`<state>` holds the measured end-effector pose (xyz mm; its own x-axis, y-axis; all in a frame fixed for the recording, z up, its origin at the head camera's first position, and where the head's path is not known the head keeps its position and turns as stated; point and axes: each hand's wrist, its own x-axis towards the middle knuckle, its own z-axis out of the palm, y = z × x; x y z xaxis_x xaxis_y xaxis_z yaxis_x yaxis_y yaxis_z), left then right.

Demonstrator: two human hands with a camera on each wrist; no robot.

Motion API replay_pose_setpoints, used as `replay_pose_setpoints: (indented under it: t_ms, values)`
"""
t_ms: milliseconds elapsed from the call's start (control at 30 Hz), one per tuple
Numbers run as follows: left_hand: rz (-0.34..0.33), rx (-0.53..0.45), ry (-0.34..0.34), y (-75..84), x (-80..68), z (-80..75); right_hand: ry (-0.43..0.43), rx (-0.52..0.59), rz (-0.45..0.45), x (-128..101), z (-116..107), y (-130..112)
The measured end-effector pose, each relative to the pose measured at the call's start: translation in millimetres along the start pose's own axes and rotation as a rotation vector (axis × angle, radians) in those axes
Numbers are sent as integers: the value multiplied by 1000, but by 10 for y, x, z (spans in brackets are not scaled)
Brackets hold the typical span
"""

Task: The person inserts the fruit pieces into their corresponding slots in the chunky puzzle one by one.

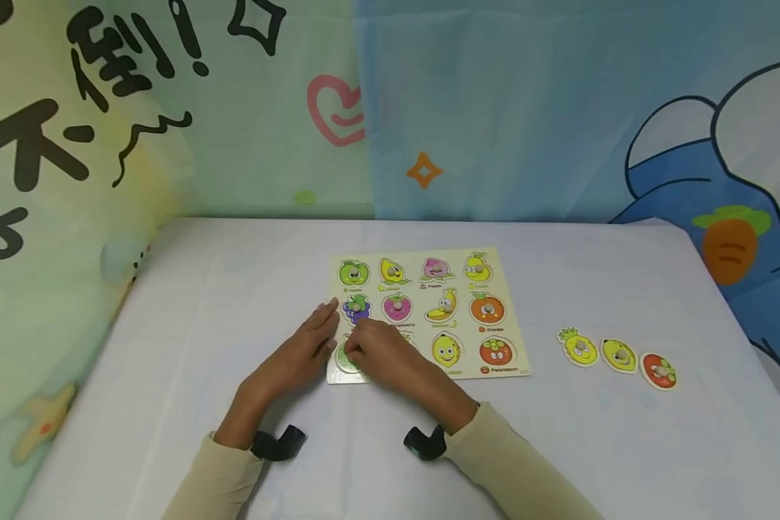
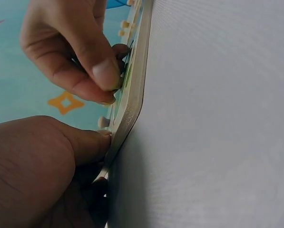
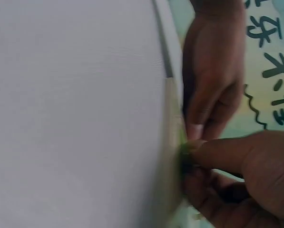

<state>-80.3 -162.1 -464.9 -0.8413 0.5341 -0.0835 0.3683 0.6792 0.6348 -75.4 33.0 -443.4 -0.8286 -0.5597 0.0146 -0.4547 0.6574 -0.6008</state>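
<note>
A wooden knob puzzle board [image 1: 463, 365] with fruit pictures lies on the table. My left hand [image 1: 305, 350] rests at its left edge, thumb and fingertips touching the rim. In the left wrist view the left thumb [image 2: 92, 145] lies on the board's edge near a corner. My right hand [image 1: 386, 354] bends over the lower-left part of the board. Its thumb and fingers pinch a green puzzle piece [image 3: 183, 152], mostly hidden by the fingers. A green round outline [image 1: 344, 359] shows beside these fingers. Most other pictures carry small knobs.
Right of the board lie three loose pieces: a pineapple [image 1: 580, 349], a lemon [image 1: 619, 355] and a red persimmon [image 1: 659, 371]. A white cloth [image 1: 234, 274] covers the table. A printed curtain [image 1: 507, 108] hangs behind. Black straps [image 1: 279, 443] circle both wrists.
</note>
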Motion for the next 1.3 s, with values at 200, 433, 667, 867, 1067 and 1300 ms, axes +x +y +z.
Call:
replay_pose_setpoints:
  t_ms: [200, 433, 667, 867, 1067, 1300]
  values:
    - [-12, 4, -5, -1, -25, -3, -85, 40, -6, -68, -90, 10]
    - [-15, 1, -8, 17, -7, -16, -82, 181, 84, -164, -171, 151]
    - [-27, 6, -10, 22, 6, 0, 13, 275, 128, -324, -241, 315]
    - [-28, -2, -9, 22, 3, 12, 87, 324, 204, -467, -369, 456]
    - [-19, -2, -10, 17, 4, 27, 166, 279, 229, -645, -502, 657]
    - [-21, 0, -4, -2, 3, 36, 211, 276, 286, -844, -674, 809]
